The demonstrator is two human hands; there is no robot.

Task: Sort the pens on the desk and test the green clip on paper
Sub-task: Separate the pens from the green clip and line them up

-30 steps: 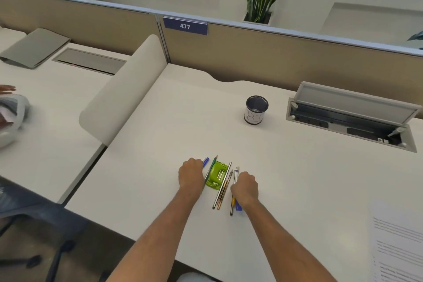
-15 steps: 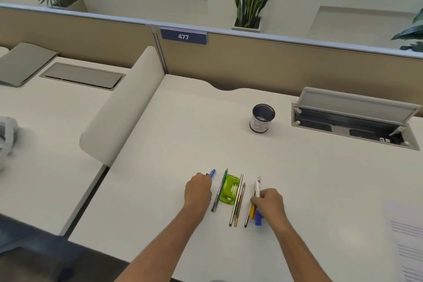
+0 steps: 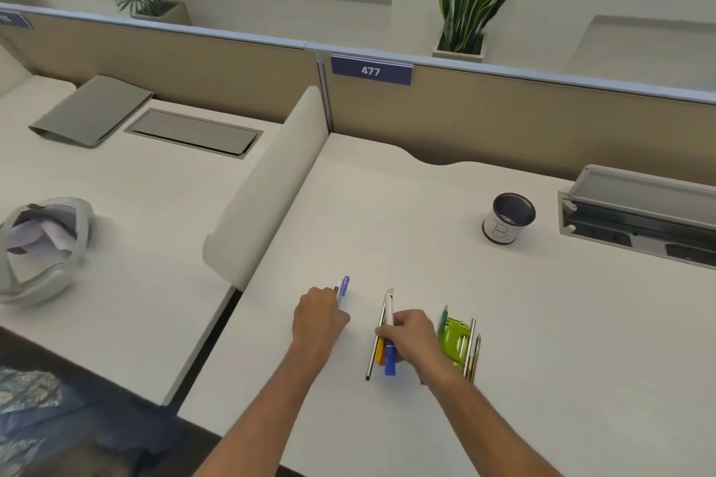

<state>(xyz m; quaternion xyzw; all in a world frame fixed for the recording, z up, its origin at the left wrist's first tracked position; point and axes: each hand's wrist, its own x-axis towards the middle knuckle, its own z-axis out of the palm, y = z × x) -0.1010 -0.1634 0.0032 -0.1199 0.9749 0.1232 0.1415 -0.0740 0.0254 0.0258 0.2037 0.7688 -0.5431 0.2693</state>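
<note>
Left hand (image 3: 318, 318): my fist is curled shut on a blue-capped pen (image 3: 343, 287), whose far end pokes out past my knuckles.
Right hand (image 3: 411, 335): clamped on a bundle of pens (image 3: 386, 325) (white, yellow, blue and a thin dark one), their ends resting on the desk (image 3: 542, 341).
Green clip (image 3: 454, 339): lying flat on the desk just right of my right hand, untouched.
Loose pens: a green pencil (image 3: 444, 316) on the clip's left edge, two slim pens (image 3: 473, 347) on its right.
Cup (image 3: 507, 218): far right, marked "B", well apart from my hands.
Paper: I cannot see any on this desk.
</note>
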